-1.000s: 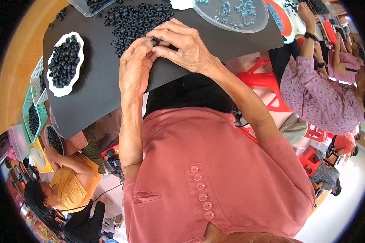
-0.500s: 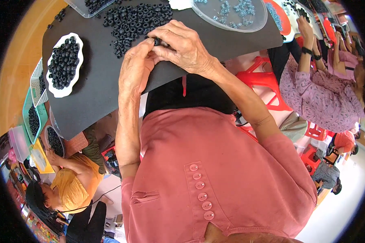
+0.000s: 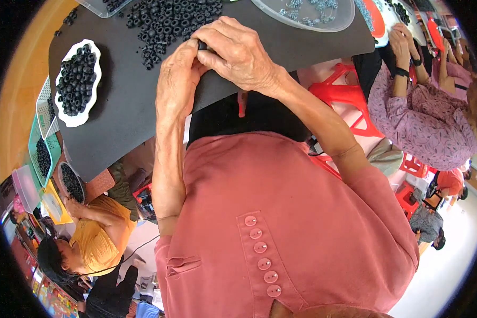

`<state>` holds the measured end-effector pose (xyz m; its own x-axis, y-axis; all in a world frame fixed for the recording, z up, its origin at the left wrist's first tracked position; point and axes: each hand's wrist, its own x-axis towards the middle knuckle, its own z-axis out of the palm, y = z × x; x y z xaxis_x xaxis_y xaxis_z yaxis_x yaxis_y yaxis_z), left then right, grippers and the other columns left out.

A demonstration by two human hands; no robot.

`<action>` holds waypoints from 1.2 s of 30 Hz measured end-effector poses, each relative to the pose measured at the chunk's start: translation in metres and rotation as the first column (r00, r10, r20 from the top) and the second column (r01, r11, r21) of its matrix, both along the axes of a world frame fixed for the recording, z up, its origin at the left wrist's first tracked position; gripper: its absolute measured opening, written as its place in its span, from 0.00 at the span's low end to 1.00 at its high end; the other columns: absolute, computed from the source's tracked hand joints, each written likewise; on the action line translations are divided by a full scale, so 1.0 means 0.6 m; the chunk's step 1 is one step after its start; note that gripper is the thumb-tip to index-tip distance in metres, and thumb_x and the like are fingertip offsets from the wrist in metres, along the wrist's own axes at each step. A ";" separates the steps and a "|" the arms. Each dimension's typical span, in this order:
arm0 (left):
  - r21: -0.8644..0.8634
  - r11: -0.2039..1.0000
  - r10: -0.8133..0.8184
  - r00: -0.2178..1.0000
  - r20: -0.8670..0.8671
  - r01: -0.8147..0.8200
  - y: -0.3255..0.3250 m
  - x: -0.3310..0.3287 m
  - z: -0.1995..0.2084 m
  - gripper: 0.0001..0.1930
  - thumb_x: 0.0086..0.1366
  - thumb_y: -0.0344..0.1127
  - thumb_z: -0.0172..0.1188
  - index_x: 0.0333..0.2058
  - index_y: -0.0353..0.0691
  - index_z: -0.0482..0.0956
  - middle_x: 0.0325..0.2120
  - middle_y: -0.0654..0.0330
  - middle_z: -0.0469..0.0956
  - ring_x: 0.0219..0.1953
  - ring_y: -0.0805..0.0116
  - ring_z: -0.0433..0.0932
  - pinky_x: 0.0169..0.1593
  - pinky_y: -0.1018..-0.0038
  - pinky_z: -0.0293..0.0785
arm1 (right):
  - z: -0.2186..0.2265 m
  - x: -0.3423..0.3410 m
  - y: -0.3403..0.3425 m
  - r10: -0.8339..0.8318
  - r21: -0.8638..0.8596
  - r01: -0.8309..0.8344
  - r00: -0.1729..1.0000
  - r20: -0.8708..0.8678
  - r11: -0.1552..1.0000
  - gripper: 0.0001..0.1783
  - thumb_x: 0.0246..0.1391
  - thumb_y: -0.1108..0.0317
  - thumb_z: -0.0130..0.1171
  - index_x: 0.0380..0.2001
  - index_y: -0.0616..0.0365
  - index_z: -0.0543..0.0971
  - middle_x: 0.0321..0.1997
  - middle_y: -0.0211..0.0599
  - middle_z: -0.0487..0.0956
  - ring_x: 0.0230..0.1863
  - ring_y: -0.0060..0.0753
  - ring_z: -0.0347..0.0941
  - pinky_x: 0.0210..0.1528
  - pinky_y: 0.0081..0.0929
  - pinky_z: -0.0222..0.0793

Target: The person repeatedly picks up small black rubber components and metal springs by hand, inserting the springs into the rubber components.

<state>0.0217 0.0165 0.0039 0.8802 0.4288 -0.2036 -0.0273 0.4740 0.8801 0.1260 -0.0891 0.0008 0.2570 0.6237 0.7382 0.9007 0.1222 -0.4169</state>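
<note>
My left hand and my right hand meet over the near edge of the dark table mat. Between their closed fingertips is a small black ring-shaped part, mostly covered by the fingers. Just beyond them lies a loose pile of black ring-shaped parts. Left of my left hand, a white scalloped dish holds a heap of rounded black parts.
A clear round tray with small light-blue pieces stands at the far right. Baskets of black parts line the left edge. Co-workers sit left, in a yellow top, and right, in a patterned top, near a red stool.
The table and dishes have shifted slightly up and left in view. My hands stay together at the black part, with the fingers slightly rearranged. The right co-worker's hands have come together.
</note>
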 end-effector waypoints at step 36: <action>0.844 0.473 0.271 0.953 0.136 -0.254 -0.024 -0.019 0.006 0.11 0.60 0.27 0.58 0.42 0.34 0.75 0.25 0.58 0.78 0.29 0.76 0.75 0.34 0.77 0.72 | 0.006 0.009 -0.006 0.106 -0.040 -0.164 0.787 -0.608 0.986 0.07 0.52 0.74 0.60 0.36 0.61 0.80 0.26 0.28 0.79 0.26 0.12 0.71 0.28 0.13 0.68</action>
